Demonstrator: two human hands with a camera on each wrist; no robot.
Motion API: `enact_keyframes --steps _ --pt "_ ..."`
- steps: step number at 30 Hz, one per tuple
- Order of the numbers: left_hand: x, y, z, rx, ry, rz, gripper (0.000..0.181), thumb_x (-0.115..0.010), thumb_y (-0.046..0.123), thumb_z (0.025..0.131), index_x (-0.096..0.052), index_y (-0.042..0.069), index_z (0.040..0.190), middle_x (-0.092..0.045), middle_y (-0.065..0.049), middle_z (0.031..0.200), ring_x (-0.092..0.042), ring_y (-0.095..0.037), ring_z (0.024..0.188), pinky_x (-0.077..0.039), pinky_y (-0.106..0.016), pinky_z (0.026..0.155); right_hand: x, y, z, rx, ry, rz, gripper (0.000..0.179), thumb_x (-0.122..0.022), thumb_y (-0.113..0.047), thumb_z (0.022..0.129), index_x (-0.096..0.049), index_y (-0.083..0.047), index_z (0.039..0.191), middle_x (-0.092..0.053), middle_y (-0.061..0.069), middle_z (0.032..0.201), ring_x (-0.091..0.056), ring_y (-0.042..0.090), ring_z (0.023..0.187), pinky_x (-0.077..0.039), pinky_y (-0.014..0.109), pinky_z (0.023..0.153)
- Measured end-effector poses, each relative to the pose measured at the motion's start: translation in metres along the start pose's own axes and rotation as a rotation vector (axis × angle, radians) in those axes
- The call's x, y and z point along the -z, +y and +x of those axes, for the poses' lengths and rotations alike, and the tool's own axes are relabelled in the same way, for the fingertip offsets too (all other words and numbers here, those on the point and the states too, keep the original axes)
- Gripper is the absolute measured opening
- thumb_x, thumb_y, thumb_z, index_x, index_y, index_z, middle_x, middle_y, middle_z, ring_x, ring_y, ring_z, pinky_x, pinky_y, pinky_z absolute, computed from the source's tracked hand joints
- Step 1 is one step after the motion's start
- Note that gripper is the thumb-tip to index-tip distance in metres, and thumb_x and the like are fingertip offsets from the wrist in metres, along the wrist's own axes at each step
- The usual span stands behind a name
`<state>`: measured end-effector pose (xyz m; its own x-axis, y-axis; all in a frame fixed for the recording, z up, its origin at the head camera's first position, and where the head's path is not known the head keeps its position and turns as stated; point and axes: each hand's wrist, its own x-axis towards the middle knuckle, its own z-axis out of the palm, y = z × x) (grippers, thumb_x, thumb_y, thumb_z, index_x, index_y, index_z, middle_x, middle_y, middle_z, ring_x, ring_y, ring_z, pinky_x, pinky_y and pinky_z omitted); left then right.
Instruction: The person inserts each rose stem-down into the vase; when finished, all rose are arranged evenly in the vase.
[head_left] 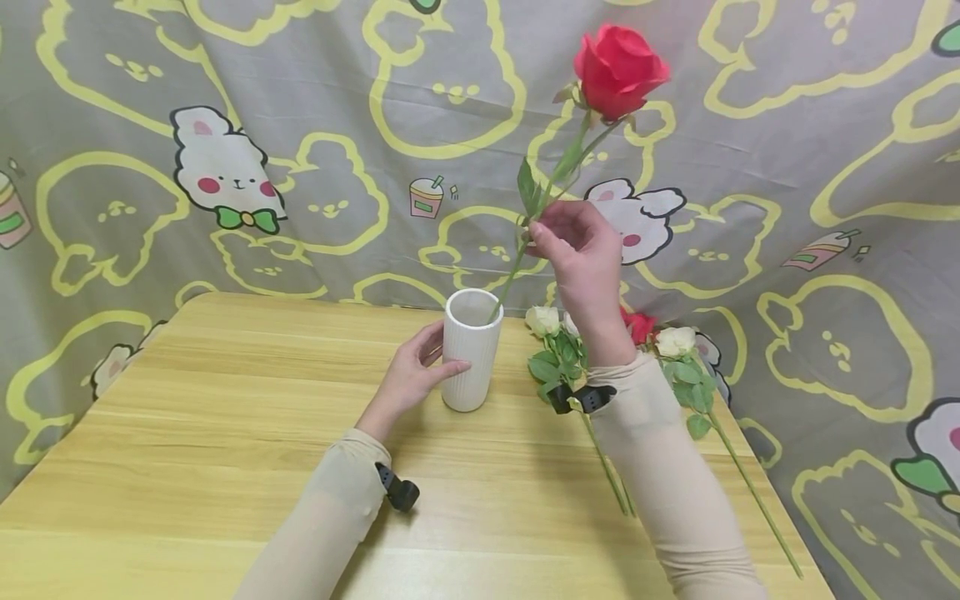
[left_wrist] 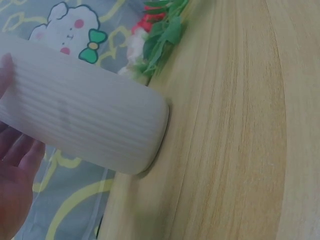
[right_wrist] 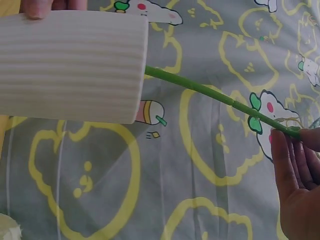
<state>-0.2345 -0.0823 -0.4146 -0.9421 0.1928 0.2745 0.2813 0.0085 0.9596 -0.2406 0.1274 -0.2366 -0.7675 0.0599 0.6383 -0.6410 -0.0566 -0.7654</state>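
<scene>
Rose stem (head_left: pixel 504 287) end hidden inside the white vase (head_left: pixel 471 350)

Head view is bright and evenly lit, soft light from above, no harsh glare. Only faint, soft shadows sit on the table (head_left: pixel 225 433) under the arms and beside the vase (head_left: pixel 471 350). Edges bend a bit, wide-angle style. Both wrist views are dimmer and greyish, kinda washed out. Left wrist view is soft all over, the vase (left_wrist: pixel 85 125) and flowers (left_wrist: pixel 155 40) blurry. Right wrist view is sharper, stem (right_wrist: pixel 220 97) fairly crisp.
</scene>
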Motion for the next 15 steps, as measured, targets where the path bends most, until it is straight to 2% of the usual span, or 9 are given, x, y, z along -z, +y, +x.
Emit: enact_keyframes --steps 5,11,15 --pt "0.000 0.001 0.000 0.004 -0.006 -0.011 0.071 -0.081 0.005 0.081 -0.046 0.003 0.143 -0.048 -0.016 0.144 -0.045 -0.024 0.133 -0.038 -0.032 0.109 0.001 0.007 -0.003 -0.019 -0.018 -0.017 0.015 -0.067 0.009 0.086 -0.062 0.004 0.099 -0.065 0.013 0.089 -0.066 0.023 0.079 -0.061 0.039 0.071" --pt "0.000 0.002 0.000 -0.011 -0.011 -0.029 0.073 -0.079 -0.001 0.081 -0.042 -0.002 0.144 -0.045 -0.022 0.145 -0.042 -0.031 0.134 -0.037 -0.039 0.111 0.001 0.015 -0.008 -0.062 -0.048 -0.037 0.016 -0.066 0.009 0.087 -0.060 0.007 0.101 -0.064 0.015 0.090 -0.066 0.024 0.080 -0.061 0.038 0.072" --pt "0.000 0.002 0.000 -0.010 -0.010 -0.030 0.072 -0.079 0.000 0.081 -0.044 -0.001 0.144 -0.047 -0.020 0.144 -0.043 -0.029 0.133 -0.038 -0.036 0.110 0.000 0.020 -0.011 -0.087 -0.068 -0.073 0.018 -0.066 0.009 0.087 -0.059 0.008 0.103 -0.064 0.014 0.091 -0.065 0.024 0.083 -0.061 0.038 0.074"
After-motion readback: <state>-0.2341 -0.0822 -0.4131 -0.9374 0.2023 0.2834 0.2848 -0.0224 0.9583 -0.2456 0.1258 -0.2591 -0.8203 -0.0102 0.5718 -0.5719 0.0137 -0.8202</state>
